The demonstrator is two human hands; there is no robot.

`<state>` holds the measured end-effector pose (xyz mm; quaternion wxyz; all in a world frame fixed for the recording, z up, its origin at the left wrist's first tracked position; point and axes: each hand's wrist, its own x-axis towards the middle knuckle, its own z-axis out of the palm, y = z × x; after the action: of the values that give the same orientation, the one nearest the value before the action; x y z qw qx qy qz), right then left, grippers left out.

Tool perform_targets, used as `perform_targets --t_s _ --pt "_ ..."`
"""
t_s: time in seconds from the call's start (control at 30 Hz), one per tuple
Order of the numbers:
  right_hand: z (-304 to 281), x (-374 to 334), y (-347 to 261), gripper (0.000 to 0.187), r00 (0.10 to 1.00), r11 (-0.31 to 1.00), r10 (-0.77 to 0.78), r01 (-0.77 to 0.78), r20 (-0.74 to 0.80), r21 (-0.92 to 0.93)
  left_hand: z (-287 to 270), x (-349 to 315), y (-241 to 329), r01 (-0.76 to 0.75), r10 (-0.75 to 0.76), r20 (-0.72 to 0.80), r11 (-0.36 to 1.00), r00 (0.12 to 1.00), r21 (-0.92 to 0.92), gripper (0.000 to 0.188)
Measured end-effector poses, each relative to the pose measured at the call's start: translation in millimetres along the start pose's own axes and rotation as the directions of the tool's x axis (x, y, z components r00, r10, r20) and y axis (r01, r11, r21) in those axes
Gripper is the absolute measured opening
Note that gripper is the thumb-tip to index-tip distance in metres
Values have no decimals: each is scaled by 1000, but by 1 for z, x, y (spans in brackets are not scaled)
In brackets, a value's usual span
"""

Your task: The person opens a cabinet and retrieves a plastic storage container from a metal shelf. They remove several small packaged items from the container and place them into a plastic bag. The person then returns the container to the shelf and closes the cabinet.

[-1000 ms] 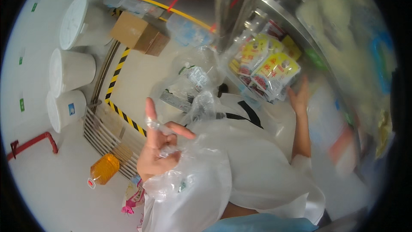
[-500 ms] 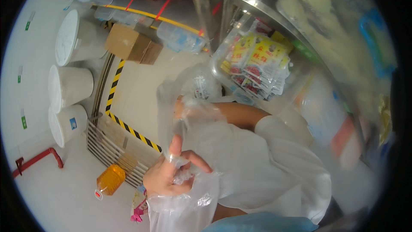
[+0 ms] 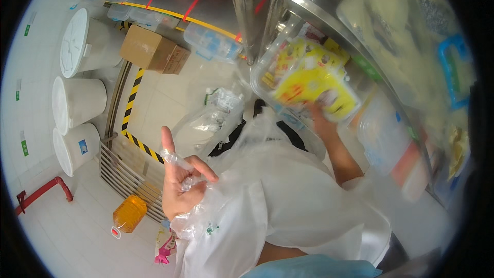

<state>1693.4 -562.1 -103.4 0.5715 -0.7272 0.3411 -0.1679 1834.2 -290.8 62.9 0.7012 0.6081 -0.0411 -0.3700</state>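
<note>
My left hand [image 3: 186, 183] is raised at the lower middle, one finger stretched out and the others curled round crumpled clear plastic [image 3: 189, 181]. Beyond it hangs or lies a clear plastic bag [image 3: 218, 116] with printed wrapping inside; I cannot tell whether it joins the plastic in my hand. My right hand [image 3: 325, 126] reaches to a clear plastic bin [image 3: 257, 85] and grips the near edge of a yellow sachet [image 3: 321, 92], which is smeared by motion. The fingertips are partly hidden by the sachet. More yellow and red sachets [image 3: 293, 59] fill the bin.
A steel shelf post [image 3: 244, 15] stands behind the bin. Large clear bags [image 3: 391, 25] crowd the right side. White tubs [image 3: 77, 100], a cardboard box [image 3: 146, 46], a slatted rack [image 3: 128, 180] and a jug of amber liquid [image 3: 129, 212] are at the left.
My right hand has moved from the clear bag to the bin at the right and taken hold of a yellow sachet. My left hand has shifted slightly left and up.
</note>
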Motion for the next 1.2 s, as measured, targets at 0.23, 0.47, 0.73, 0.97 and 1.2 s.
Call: perform_targets --t_s 0.23,0.47,0.73,0.97,1.2 --pt "-13 35 11 51 881 942 -282 179 -380 -284 -2 11 5 -127 13 464 968 885 215 112" --pt "185 71 -3 26 620 786 -464 618 632 -30 16 7 24 -231 1 657 937 754 263 104" --pt "234 89 36 24 805 502 -112 552 582 -666 1 -29 6 -387 242 476 892 845 233 101" --pt "210 48 17 16 599 588 -144 692 787 -420 -4 -18 0 -449 281 602 881 747 147 103" --pt "111 4 -45 12 726 786 -446 597 523 -159 15 -17 -7 -263 232 161 940 959 215 103"
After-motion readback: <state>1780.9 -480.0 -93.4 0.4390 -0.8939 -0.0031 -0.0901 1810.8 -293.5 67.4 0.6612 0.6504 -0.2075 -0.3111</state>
